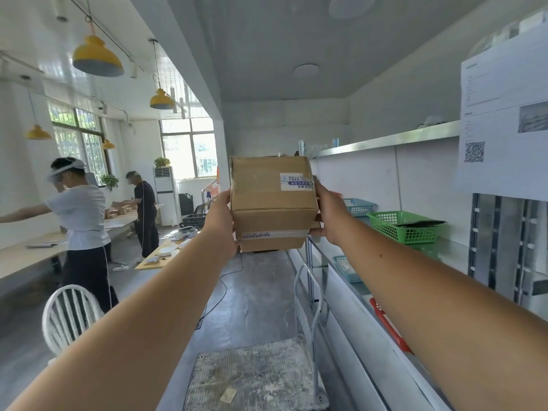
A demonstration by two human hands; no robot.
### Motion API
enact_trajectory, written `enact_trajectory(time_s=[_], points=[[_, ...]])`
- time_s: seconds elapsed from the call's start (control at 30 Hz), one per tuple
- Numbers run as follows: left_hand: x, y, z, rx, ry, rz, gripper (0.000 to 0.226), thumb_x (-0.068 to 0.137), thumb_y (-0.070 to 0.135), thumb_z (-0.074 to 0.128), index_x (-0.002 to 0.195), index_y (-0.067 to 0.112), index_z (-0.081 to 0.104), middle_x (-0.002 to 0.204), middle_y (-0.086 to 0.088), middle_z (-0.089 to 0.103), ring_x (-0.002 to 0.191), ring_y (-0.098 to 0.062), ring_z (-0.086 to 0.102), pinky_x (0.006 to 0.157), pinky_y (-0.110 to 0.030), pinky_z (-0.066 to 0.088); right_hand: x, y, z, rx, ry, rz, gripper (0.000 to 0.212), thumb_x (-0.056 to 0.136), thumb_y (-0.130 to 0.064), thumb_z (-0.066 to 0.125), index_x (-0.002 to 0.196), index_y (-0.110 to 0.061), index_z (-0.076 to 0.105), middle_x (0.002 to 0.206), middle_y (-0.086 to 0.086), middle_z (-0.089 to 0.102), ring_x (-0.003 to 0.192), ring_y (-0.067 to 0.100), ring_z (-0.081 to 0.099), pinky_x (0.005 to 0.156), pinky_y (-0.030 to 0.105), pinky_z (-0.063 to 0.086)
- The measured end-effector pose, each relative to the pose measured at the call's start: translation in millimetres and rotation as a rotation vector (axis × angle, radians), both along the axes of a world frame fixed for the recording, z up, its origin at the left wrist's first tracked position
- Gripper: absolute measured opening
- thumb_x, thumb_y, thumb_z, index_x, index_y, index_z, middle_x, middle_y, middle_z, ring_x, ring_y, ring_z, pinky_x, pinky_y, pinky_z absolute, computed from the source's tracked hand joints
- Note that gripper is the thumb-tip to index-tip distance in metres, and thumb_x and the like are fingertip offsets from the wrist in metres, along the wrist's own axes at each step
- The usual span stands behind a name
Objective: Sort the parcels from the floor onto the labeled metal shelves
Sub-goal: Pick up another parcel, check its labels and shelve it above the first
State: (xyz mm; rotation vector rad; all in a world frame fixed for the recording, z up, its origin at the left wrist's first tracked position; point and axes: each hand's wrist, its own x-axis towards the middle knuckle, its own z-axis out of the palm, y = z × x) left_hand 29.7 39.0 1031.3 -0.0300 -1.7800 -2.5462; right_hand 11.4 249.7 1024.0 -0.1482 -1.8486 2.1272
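Parcel's up! The cardboard parcel sits dead centre of the frame, held out at arm's length in mid-air. The left hand is clamped on its left side and the right hand on its right, fingers wrapped round the back edges and the right thumb tucked under the bottom corner. So it is off the floor but not shelved, hanging just left of the metal shelves that run down the right of the frame.

How far along? By my reckoning, mid-job. This box needs a slot, and no floor pile is in view, so what remains is anyone's guess. The shelves carry a green basket with something dark and flat in it, a blue basket beyond, another blue basket one level down, and a red basket lower right.

Now the writing. A white sticker with blue print sits at the box's upper right, seemingly upside down and too blurred to read. A printed tape strip crosses the lower face, also illegible. At upper right a paper notice hangs over the shelving with a QR code, a small photo and faint lines of text I can't make out. I can't spot any readable shelf labels.
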Motion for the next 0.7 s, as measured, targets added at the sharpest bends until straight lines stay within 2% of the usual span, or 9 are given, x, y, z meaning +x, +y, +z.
enact_trajectory(time_s=[0.07, 0.2, 0.33, 0.4, 0.47, 0.53, 0.57, 0.63, 0.7], points=[[2, -2, 0, 0.010, 0.008, 0.009, 0.021, 0.100, 0.040, 0.055, 0.107, 0.029, 0.071, 0.094, 0.002, 0.074, 0.087, -0.020, 0.068, 0.074, -0.036, 0.057, 0, -2, 0, -0.014, 0.003, 0.005, 0.047, 0.097, -0.067, 0.052, 0.107, -0.026, 0.073, 0.107, 0.003, 0.078, 0.100, 0.029, 0.073, 0.083, 0.048, 0.061], [1, -2, -2, 0.018, 0.026, 0.011, 0.024, 0.103, 0.036, 0.054, 0.110, 0.023, 0.074, 0.063, 0.006, 0.077, 0.083, -0.023, 0.070, 0.094, -0.042, 0.057, -3, -5, -5, -0.050, 0.013, 0.033, 0.060, 0.080, -0.077, 0.056, 0.103, -0.026, 0.078, 0.105, 0.005, 0.082, 0.107, 0.036, 0.074, 0.101, 0.064, 0.053], [2, -4, -5, 0.016, 0.034, -0.015, 0.027, 0.107, 0.052, 0.052, 0.115, 0.033, 0.069, 0.063, 0.008, 0.079, 0.067, -0.017, 0.076, 0.066, -0.032, 0.059, -11, -1, -8, -0.069, 0.029, 0.031, 0.073, 0.074, -0.079, 0.059, 0.117, -0.022, 0.077, 0.111, 0.009, 0.081, 0.110, 0.036, 0.074, 0.106, 0.067, 0.049], [0, -4, -7, -0.022, 0.061, -0.031, 0.032, 0.107, 0.055, 0.050, 0.106, 0.032, 0.073, 0.067, 0.009, 0.080, 0.059, -0.012, 0.077, 0.056, -0.027, 0.057, -10, -1, -7, -0.084, 0.032, 0.041, 0.072, 0.074, -0.080, 0.057, 0.115, -0.024, 0.078, 0.111, 0.009, 0.081, 0.111, 0.035, 0.074, 0.107, 0.064, 0.049], [-3, -3, -11, -0.066, 0.083, -0.048, 0.038, 0.107, 0.056, 0.047, 0.097, 0.031, 0.074, 0.075, 0.007, 0.082, 0.066, -0.013, 0.078, 0.057, -0.027, 0.059, -5, -3, -7, -0.093, 0.026, 0.037, 0.061, 0.078, -0.079, 0.057, 0.101, -0.028, 0.081, 0.105, 0.008, 0.082, 0.109, 0.034, 0.074, 0.107, 0.063, 0.050], [-5, -2, -13, -0.108, 0.110, -0.042, 0.039, 0.108, 0.055, 0.046, 0.106, 0.029, 0.075, 0.096, 0.002, 0.083, 0.083, -0.017, 0.078, 0.065, -0.030, 0.060, 0, -2, -5, -0.115, 0.005, 0.022, 0.053, 0.089, -0.075, 0.055, 0.083, -0.029, 0.080, 0.086, 0.006, 0.082, 0.101, 0.033, 0.075, 0.105, 0.059, 0.052], [-3, -3, -13, -0.116, 0.122, -0.043, 0.039, 0.108, 0.051, 0.047, 0.114, 0.026, 0.076, 0.104, 0.000, 0.082, 0.086, -0.019, 0.078, 0.067, -0.032, 0.061, 0, 0, -5, -0.134, -0.005, 0.012, 0.053, 0.092, -0.075, 0.053, 0.083, -0.028, 0.077, 0.079, 0.005, 0.081, 0.098, 0.032, 0.075, 0.103, 0.057, 0.053], [-3, -5, -15, -0.105, 0.130, -0.046, 0.037, 0.106, 0.042, 0.052, 0.120, 0.018, 0.076, 0.095, 0.000, 0.081, 0.072, -0.016, 0.076, 0.065, -0.030, 0.060, -4, 3, -6, -0.141, -0.021, -0.003, 0.052, 0.094, -0.073, 0.052, 0.091, -0.025, 0.072, 0.075, 0.005, 0.080, 0.091, 0.031, 0.075, 0.098, 0.052, 0.057], [-4, -6, -17, -0.100, 0.124, -0.047, 0.030, 0.106, 0.036, 0.053, 0.103, 0.016, 0.076, 0.069, 0.003, 0.076, 0.051, -0.012, 0.071, 0.060, -0.029, 0.058, -6, 3, -7, -0.148, -0.024, -0.001, 0.049, 0.095, -0.070, 0.055, 0.090, -0.024, 0.069, 0.067, 0.002, 0.078, 0.082, 0.028, 0.074, 0.090, 0.046, 0.060]])
